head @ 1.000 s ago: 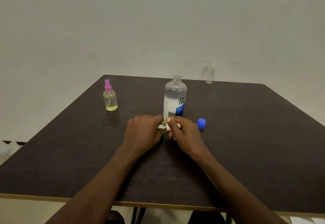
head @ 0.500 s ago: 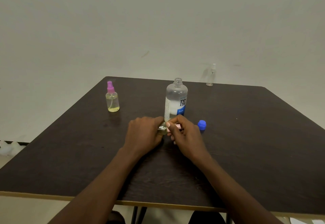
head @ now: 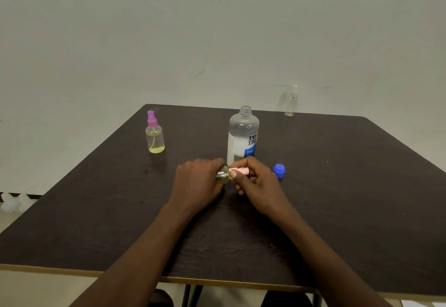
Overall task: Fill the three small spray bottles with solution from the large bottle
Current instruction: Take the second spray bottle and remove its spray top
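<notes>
Left hand (head: 198,181) grips a yellow-filled small bottle (head: 223,176) at frame centre, right hand (head: 259,183) pinches its pink spray top (head: 240,170); purple-topped bottle (head: 155,139) at left appears filled, clear bottle (head: 290,104) at upper right apparently empty, large bottle (head: 242,135) uncapped behind.

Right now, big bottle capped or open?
Open: the large bottle stands with bare neck threads, and a blue cap lies on the table beside it.
</notes>
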